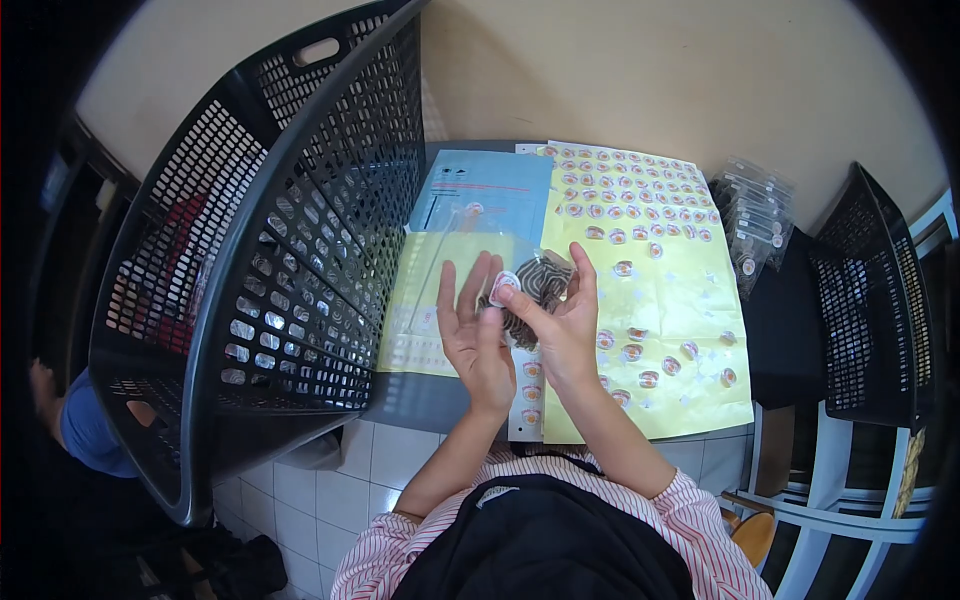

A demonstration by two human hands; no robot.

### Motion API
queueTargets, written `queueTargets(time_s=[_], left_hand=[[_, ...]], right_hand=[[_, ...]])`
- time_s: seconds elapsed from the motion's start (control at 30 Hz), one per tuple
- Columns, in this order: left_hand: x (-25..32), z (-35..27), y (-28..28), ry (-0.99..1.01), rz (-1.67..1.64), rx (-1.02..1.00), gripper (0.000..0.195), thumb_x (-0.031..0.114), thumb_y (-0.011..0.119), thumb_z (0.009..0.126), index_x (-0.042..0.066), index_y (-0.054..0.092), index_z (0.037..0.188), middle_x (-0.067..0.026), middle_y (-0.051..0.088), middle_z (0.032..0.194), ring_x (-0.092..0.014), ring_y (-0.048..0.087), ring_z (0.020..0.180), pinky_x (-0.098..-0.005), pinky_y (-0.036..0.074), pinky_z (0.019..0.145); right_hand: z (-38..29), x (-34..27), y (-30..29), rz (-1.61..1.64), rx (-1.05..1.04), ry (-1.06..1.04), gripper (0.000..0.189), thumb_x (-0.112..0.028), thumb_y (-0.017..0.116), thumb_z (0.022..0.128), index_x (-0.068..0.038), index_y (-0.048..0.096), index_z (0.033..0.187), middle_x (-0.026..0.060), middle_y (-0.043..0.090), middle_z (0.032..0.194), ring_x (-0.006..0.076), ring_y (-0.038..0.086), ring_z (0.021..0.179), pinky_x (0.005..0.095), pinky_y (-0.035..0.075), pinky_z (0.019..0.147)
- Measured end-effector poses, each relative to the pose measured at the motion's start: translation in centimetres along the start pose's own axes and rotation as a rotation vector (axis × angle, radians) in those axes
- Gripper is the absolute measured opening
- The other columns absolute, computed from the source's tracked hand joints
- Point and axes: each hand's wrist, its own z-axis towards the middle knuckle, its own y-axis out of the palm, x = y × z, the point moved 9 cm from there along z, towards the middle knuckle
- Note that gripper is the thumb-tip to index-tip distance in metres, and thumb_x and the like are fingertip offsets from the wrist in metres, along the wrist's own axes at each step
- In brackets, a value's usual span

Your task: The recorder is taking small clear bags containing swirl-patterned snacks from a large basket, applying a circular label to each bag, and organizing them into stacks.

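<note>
My right hand [568, 330] grips a clear plastic packet [544, 279] with dark and pale zebra-striped contents. Its thumb presses on a round printed sticker [505, 289] on the packet's face. Close by on the left, my left hand [478, 352] is spread with its palm up and its fingers apart; the thumb is blurred near the packet's edge. Whether it touches the packet I cannot tell. Both hands are above the grey table [409, 397]. Under my right forearm lies a large yellow sheet of stickers [664, 289], with several peeled gaps in its lower half.
A tall black mesh basket [322, 247] on the left holds striped packets. A blue printed sheet [487, 176] and a smaller yellow sheet [405, 300] lie beside it. At the right are stacked packets [754, 202] and another black basket [870, 300]. Another person's sleeve [94, 427] shows far left.
</note>
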Motion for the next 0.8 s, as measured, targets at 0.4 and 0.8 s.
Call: queueTargets(time_s=[0.4, 0.8], left_hand=[[-2.0, 0.7, -2.9, -0.166, 0.025, 0.241, 0.029, 0.0, 0.056, 0.078, -0.001, 0.046, 0.106, -0.0171, 0.061, 0.084, -0.013, 0.057, 0.074, -0.0212, 0.044, 0.069], [-1.3, 1.0, -1.8, -0.1, 0.183, 0.155, 0.025, 0.004, 0.057, 0.079, -0.002, 0.049, 0.102, -0.0161, 0.062, 0.079, -0.011, 0.057, 0.071, -0.0212, 0.043, 0.067]], right_hand=[[-0.7, -0.8, 0.4, -0.067, -0.078, -0.123, 0.083, -0.001, 0.07, 0.064, -0.002, 0.016, 0.126, 0.0139, 0.03, 0.116, 0.0208, 0.047, 0.098, 0.0276, 0.045, 0.08], [-0.3, -1.1, -0.1, 0.001, -0.036, -0.076, 0.074, 0.001, 0.067, 0.066, 0.001, 0.02, 0.123, 0.0145, 0.03, 0.116, 0.0187, 0.047, 0.097, 0.0264, 0.045, 0.078]])
